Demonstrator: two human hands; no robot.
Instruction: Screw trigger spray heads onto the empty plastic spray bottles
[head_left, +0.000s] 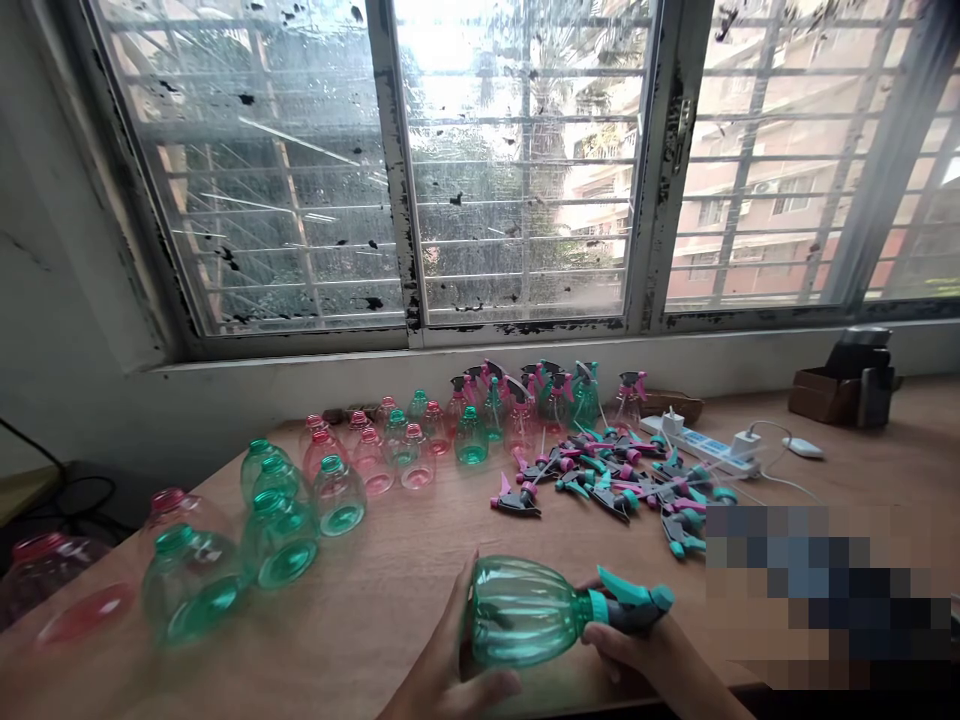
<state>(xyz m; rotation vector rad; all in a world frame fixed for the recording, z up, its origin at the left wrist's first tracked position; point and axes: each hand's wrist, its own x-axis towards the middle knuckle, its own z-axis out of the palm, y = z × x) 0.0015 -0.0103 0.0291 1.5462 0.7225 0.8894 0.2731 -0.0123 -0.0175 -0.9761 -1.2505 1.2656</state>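
My left hand (450, 640) cups the ribbed body of a clear green plastic spray bottle (521, 610), which lies on its side just above the wooden table (390, 630). My right hand (630, 650) grips the bottle's neck under a teal and grey trigger sprayer head (634, 610), with the fingers partly hiding the collar. Beyond the hands lies a heap of loose trigger sprayer heads (607, 480) in pink and teal. Uncapped green bottles (281, 535) and pink bottles (367, 460) stand to the left. Capped spray bottles (540, 400) stand in a row at the back.
A white power strip (701, 447) with plugged-in adapters and cables lies behind the heap. A cardboard box (821, 395) and dark items stand at the back right. A pixelated patch (825, 590) covers the right of the table. A barred window (525, 160) runs along the far edge.
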